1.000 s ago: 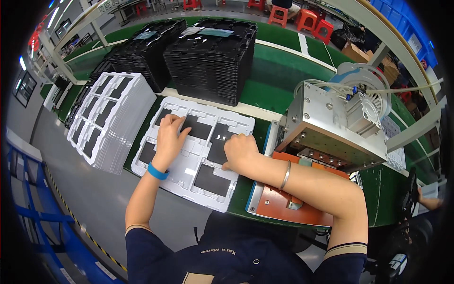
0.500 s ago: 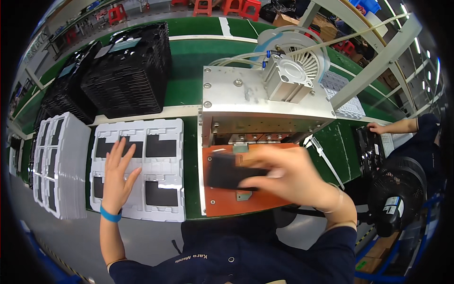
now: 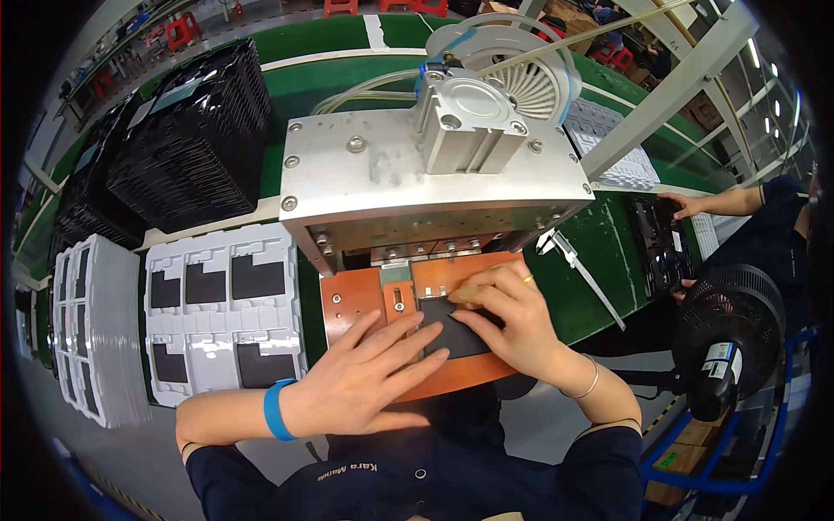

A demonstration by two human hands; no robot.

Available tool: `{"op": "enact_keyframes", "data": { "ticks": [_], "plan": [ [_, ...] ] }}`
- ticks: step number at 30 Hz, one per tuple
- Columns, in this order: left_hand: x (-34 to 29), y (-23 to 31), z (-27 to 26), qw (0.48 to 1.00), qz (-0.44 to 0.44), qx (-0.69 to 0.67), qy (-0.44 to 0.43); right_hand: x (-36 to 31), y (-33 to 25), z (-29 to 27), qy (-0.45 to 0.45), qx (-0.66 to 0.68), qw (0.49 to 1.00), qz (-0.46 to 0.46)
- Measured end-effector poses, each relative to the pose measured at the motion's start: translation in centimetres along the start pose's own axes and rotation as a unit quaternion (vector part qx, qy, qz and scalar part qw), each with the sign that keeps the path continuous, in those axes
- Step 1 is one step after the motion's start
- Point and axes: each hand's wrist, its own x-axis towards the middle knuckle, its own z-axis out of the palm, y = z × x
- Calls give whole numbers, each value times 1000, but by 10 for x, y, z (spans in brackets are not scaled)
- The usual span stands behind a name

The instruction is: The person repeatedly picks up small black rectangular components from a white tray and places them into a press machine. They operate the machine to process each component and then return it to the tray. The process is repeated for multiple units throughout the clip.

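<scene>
Left fingers (image 3: 407, 350) spread onto the dark sheet (image 3: 464, 342); right fingers (image 3: 493, 298) curl, pinch unclear.

Metal machine (image 3: 373, 174), stacked black trays (image 3: 191, 135) and green workbench (image 3: 601, 243) mark a factory workshop.

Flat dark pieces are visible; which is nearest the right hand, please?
The dark piece on the flat orange plate; the others lie in white plastic trays.

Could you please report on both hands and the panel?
Left hand open, over left edge of black panel. Right hand at its far edge. Panel on orange plate; only hands overlap it.
</scene>
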Motion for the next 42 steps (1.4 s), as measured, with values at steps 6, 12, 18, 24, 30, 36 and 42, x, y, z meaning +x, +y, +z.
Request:
{"op": "enact_keyframes", "data": {
  "ticks": [6, 12, 18, 24, 30, 36, 42],
  "plan": [
    [3, 1, 0, 1000, 0, 4, -29, 3, -1, 11, -36, -40, 997, -47],
    [-2, 1, -1, 999, -8, -1, -35, 9, -4, 16, -41, -82, 994, -59],
    [4, -1, -2, 999, -3, 11, -46, -4, 3, 16, -38, -69, 996, -48],
    [1, 1, 1, 998, -17, 49, -44, 5, 6, 28, 1, -37, 996, -76],
    [1, 5, 0, 997, -14, 48, -56, -4, 2, 26, 41, -39, 997, -54],
    [0, 4, -1, 996, -14, 58, -63, -3, 15, 28, 37, -24, 996, -78],
    [3, 6, 2, 997, -8, 55, -46, -7, 6, 27, -12, -31, 997, -74]
  ]
}}
